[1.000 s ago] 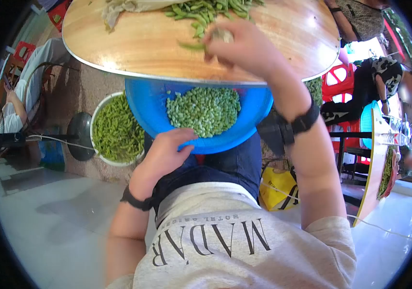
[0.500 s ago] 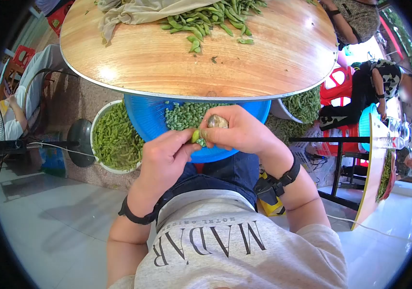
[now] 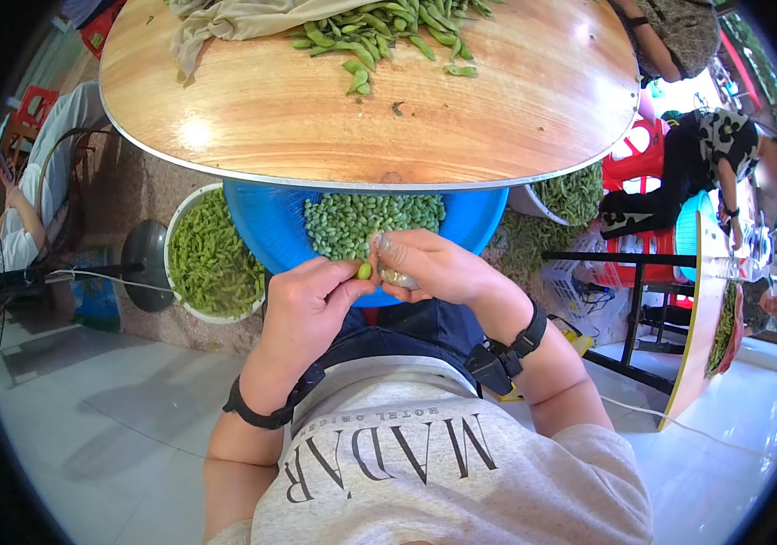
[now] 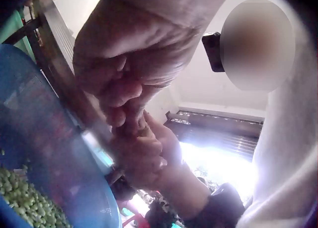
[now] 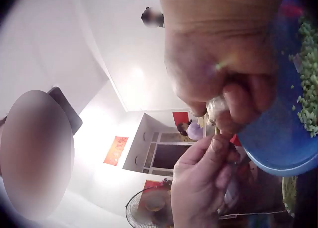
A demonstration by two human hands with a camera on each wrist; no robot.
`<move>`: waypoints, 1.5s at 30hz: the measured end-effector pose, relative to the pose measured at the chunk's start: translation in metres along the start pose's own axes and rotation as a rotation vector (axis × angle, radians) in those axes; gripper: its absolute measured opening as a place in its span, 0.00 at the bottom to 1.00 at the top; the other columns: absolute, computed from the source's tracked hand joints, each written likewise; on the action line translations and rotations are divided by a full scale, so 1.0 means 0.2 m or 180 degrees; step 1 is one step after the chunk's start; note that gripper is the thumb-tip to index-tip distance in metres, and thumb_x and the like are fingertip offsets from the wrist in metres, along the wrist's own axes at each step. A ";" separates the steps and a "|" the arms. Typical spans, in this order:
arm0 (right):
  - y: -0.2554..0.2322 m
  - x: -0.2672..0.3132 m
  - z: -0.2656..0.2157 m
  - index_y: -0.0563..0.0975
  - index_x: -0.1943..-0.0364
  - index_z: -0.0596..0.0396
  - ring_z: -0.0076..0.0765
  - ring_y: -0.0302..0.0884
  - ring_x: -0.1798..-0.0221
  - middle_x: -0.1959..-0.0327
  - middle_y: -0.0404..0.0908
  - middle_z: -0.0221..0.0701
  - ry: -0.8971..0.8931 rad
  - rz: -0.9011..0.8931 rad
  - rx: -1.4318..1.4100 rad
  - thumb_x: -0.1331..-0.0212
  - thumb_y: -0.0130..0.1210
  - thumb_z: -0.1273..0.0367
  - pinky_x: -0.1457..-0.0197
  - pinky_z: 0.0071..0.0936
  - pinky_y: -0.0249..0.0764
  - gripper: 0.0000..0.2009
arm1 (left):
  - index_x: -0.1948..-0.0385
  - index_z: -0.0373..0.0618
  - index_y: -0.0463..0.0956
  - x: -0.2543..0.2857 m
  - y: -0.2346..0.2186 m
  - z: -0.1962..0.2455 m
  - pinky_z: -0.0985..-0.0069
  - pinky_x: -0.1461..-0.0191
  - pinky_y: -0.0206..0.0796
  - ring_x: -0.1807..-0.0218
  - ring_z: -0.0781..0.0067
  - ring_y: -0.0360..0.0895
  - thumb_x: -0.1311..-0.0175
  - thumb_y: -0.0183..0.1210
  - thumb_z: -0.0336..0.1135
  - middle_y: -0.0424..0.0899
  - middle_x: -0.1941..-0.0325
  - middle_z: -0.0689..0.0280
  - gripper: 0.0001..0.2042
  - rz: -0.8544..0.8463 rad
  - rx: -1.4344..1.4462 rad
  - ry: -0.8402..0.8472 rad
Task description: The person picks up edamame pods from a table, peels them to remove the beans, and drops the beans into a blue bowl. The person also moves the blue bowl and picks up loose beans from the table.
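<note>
Over the near rim of a blue basin (image 3: pixel 257 227), both hands meet at a small green bean pod (image 3: pixel 365 271). My left hand (image 3: pixel 308 304) pinches the pod between thumb and fingertips. My right hand (image 3: pixel 443 268), fingers curled, grips at the pod's other end; its fingertips are close against the left ones. A whitish, shiny wrapped-looking piece (image 5: pixel 217 106) shows among the right fingers; I cannot tell whether it is a covering on a finger. Shelled green beans (image 3: pixel 375 221) lie in the basin, which rests at the lap.
Unshelled pods (image 3: pixel 361 36) and a beige cloth (image 3: pixel 243 23) lie on the wooden table (image 3: pixel 316 136), whose edge overhangs the basin. A white tub (image 3: pixel 216 313) of green pods stands at left. More pods (image 3: pixel 570 195) are at right, near red stools and another person (image 3: pixel 679 173).
My right hand came back from the tabletop pods to the left hand above the basin. Since then it has turned slightly, and both hands stay together at the pod.
</note>
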State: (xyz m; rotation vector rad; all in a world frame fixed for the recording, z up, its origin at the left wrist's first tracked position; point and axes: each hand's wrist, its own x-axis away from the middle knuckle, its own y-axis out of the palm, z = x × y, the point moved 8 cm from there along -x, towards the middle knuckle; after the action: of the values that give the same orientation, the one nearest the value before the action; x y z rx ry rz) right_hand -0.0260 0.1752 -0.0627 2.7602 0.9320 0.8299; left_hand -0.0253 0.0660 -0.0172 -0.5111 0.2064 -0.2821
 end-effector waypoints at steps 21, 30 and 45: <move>-0.07 -0.05 0.19 0.72 0.78 0.58 0.21 0.65 0.84 0.87 0.70 0.27 -0.0232 0.0699 0.0649 0.38 0.42 0.58 0.82 0.20 0.61 0.18 | 0.77 0.38 0.77 0.06 0.13 -0.11 0.74 0.79 0.61 0.82 0.66 0.71 0.54 0.62 0.26 0.73 0.84 0.60 0.04 0.0113 -0.0124 -0.0116; -0.07 -0.02 0.15 0.73 0.76 0.57 0.18 0.61 0.86 0.86 0.69 0.26 0.0278 0.0514 0.0087 0.37 0.41 0.56 0.84 0.16 0.59 0.19 | 0.78 0.39 0.74 0.03 0.12 -0.06 0.69 0.79 0.61 0.82 0.60 0.70 0.51 0.59 0.26 0.71 0.84 0.58 0.03 0.0002 -0.0217 -0.0036; -0.06 -0.04 0.13 0.71 0.78 0.59 0.19 0.62 0.85 0.87 0.68 0.26 0.0108 0.0829 0.0394 0.38 0.43 0.62 0.82 0.20 0.60 0.17 | 0.76 0.37 0.75 0.04 0.13 -0.14 0.75 0.82 0.59 0.86 0.70 0.68 0.50 0.59 0.27 0.73 0.83 0.60 0.04 0.0143 -0.0016 -0.0066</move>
State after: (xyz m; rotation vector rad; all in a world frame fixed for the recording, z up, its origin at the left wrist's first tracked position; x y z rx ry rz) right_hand -0.0247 0.1816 -0.0922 3.0294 0.6574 0.8856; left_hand -0.0198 0.0718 -0.0553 -0.5134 0.1984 -0.2325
